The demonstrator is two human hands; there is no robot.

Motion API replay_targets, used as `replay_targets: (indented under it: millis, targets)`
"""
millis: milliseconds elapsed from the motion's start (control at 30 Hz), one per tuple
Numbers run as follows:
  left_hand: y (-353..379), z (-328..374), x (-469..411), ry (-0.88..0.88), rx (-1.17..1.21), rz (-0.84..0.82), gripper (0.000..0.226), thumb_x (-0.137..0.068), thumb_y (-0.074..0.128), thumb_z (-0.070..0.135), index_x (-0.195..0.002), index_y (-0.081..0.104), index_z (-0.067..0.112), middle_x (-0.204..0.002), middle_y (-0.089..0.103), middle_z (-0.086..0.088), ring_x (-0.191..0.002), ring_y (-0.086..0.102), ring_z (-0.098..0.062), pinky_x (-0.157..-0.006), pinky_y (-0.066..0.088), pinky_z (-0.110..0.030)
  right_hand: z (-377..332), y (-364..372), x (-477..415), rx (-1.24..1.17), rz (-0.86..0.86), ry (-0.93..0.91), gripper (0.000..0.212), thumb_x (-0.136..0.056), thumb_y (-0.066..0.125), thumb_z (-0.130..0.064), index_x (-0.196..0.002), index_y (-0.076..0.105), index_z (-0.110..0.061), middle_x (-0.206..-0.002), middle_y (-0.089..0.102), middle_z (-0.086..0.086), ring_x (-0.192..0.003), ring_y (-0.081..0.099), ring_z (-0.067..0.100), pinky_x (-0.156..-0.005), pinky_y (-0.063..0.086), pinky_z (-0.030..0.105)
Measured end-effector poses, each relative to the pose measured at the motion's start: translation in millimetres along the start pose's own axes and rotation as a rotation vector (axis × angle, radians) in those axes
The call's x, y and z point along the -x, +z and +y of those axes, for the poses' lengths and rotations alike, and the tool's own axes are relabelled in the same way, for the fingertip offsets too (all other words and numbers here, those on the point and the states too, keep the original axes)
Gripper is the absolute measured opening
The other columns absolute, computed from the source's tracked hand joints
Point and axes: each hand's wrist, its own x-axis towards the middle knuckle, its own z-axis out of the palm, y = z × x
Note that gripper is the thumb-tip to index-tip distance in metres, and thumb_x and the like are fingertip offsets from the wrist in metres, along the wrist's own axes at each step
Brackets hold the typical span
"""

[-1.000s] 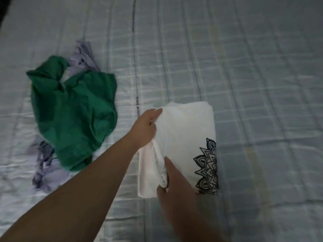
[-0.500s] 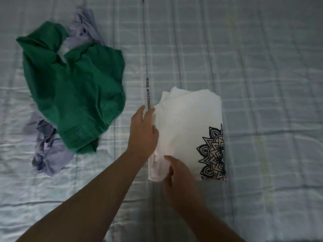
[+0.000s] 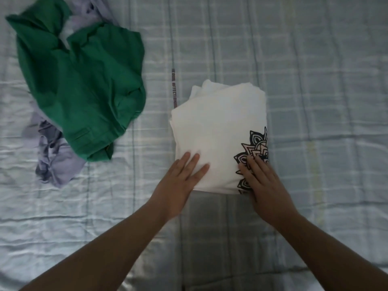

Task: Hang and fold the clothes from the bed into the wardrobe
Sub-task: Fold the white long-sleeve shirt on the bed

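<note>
**A:** Fig. 1, near field. What do we label first?

**B:** The left hand [image 3: 182,179], fingers straight and slightly spread, lying flat on the near left corner of the folded white shirt [image 3: 218,131]. The right hand [image 3: 264,185] is flat too, palm down on the near right corner, with its fingertips over the black mandala print [image 3: 257,143]. Neither hand grips anything.

**A:** Why flat, do we think?

**B:** We read it as pressing. The palms bear on the stacked layers so the fold sets and the edges lie square (a loose bundle would likely spring open when lifted).

**A:** And outward from the hands?

**B:** The shirt lies as a compact rectangle on the checked bedsheet [image 3: 315,80]. Well apart to the left, the green garment [image 3: 84,85] lies crumpled over a lilac garment [image 3: 56,164], and neither is folded. We judge they sit aside to leave room for folding. The wardrobe is out of view.
</note>
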Motion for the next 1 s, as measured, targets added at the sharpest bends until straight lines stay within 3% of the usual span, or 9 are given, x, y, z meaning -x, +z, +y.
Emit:
replay_targets:
  millis: [100,233,367,433,533,600,667,767,1000]
  targets:
    - [-5,-1,-1,0.017,0.037,0.044,0.095,-0.072,0.046,-0.013,-0.158,0.017,0.016,-0.165,0.010,-0.014,-0.153,0.001,-0.034,-0.122,0.020,-0.048,-1,-3,-4,-0.034,0.035,-0.014,0.087,-0.071,0.032,-0.002,-0.156,0.020,-0.019,-0.163,0.016,0.006,-0.152,0.012,0.030,-0.118,0.020,0.054]
    - [-13,-3,13,-0.023,0.047,0.099,0.093,-0.075,0.054,-0.013,-0.157,0.021,0.016,-0.165,0.018,-0.009,-0.153,0.007,-0.029,-0.121,0.023,-0.050,-6,-10,1,-0.039,0.093,-0.074,0.081,-0.070,0.043,0.003,-0.150,0.037,-0.011,-0.158,0.033,0.009,-0.149,0.022,0.031,-0.119,0.020,0.055]
    - [-3,-3,31,-0.050,-0.028,-0.058,0.108,-0.067,0.053,-0.010,-0.159,0.009,0.022,-0.167,0.005,-0.005,-0.154,0.002,-0.028,-0.120,0.025,-0.049,2,1,12,0.122,-0.140,-0.109,0.082,-0.075,0.036,-0.012,-0.156,0.024,-0.021,-0.161,0.028,0.004,-0.152,0.012,0.026,-0.120,0.017,0.052]
    - [-2,3,32,-0.092,-0.071,-0.067,0.106,-0.067,0.056,-0.002,-0.159,0.011,0.022,-0.167,0.006,-0.006,-0.153,0.002,-0.030,-0.120,0.021,-0.052,5,-2,11,0.067,-0.175,-0.109,0.085,-0.070,0.041,-0.023,-0.154,0.030,-0.022,-0.162,0.027,0.001,-0.152,0.013,0.024,-0.120,0.017,0.051]
    - [-15,19,25,-0.168,-0.008,0.080,0.078,-0.073,0.051,0.019,-0.151,0.040,0.019,-0.163,0.024,-0.010,-0.152,0.011,-0.033,-0.120,0.015,-0.059,0,-23,5,-0.116,0.000,-0.068,0.070,-0.069,0.046,-0.023,-0.138,0.057,-0.020,-0.152,0.045,0.000,-0.145,0.034,0.024,-0.116,0.027,0.050]
    - [-28,30,6,-0.201,0.047,0.196,0.067,-0.079,0.048,0.022,-0.145,0.049,0.016,-0.158,0.033,-0.013,-0.151,0.016,-0.035,-0.120,0.016,-0.058,-5,-36,-9,-0.168,0.202,0.007,0.055,-0.078,0.046,-0.019,-0.131,0.063,-0.016,-0.145,0.053,0.002,-0.138,0.043,0.025,-0.112,0.033,0.049]
    - [-36,41,-25,-0.227,0.017,0.213,0.062,-0.087,0.046,0.025,-0.148,0.044,0.015,-0.159,0.032,-0.014,-0.151,0.016,-0.035,-0.121,0.016,-0.055,-8,-40,-33,-0.126,0.260,0.122,0.054,-0.090,0.043,-0.022,-0.142,0.050,-0.012,-0.153,0.042,0.007,-0.145,0.033,0.027,-0.118,0.025,0.048]
    - [-31,47,-71,-0.291,-0.070,0.136,0.062,-0.097,0.036,0.037,-0.156,0.028,0.017,-0.163,0.021,-0.013,-0.152,0.010,-0.033,-0.121,0.013,-0.054,-6,-24,-60,-0.014,0.157,0.231,0.062,-0.098,0.033,-0.032,-0.155,0.026,-0.008,-0.162,0.020,0.014,-0.151,0.014,0.031,-0.122,0.016,0.050]
    - [0,35,-85,-0.346,-0.112,0.069,0.065,-0.100,0.028,0.053,-0.158,0.018,0.026,-0.166,0.012,-0.009,-0.153,0.003,-0.031,-0.122,0.011,-0.053,10,2,-63,0.031,0.018,0.246,0.068,-0.097,0.031,-0.043,-0.156,0.021,-0.012,-0.165,0.013,0.011,-0.152,0.009,0.028,-0.121,0.018,0.050]
